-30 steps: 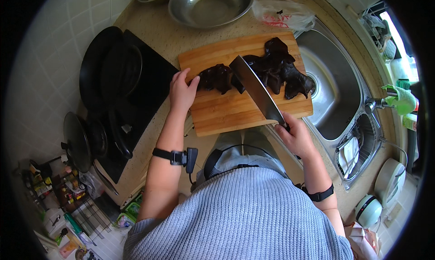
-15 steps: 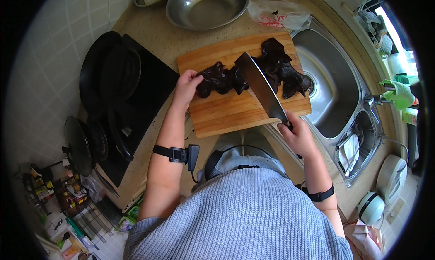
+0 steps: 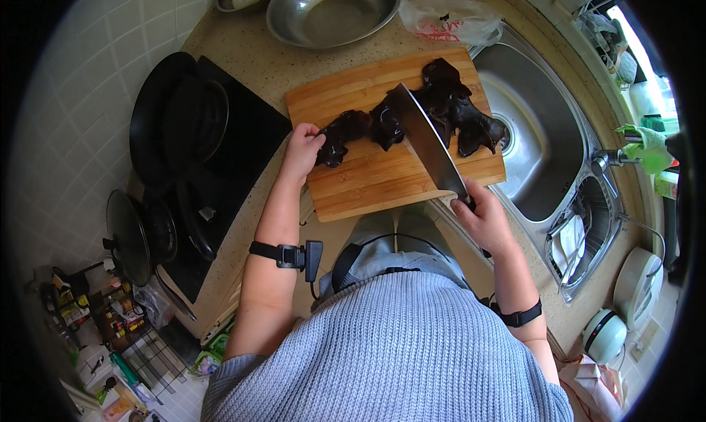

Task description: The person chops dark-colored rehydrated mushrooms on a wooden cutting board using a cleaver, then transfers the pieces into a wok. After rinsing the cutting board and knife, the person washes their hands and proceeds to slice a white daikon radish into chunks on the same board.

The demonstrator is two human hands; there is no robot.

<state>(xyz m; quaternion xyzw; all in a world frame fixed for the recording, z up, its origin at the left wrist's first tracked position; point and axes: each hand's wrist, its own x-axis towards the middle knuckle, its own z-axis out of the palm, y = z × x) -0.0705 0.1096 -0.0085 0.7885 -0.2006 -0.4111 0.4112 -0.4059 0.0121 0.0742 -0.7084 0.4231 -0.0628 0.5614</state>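
The cutting board [image 3: 368,186] had bare wood along its near side and a strip at its far left; its near edge faced the person's waist, and its right edge ran along the rim of the sink [image 3: 544,105]. The dark food [image 3: 343,131] stretched across the board's middle and far right. The left hand [image 3: 303,148], fingers pinched narrow, held its left end at the board's left edge. The right hand [image 3: 482,214] gripped the knife [image 3: 426,142], whose blade slanted far and left over the food; whether it touched the wood could not be told. The stove [image 3: 254,120] with a black pan [image 3: 165,113] hemmed in the left; a metal bowl [image 3: 331,13] and plastic bag [image 3: 452,21] stood beyond the far edge.
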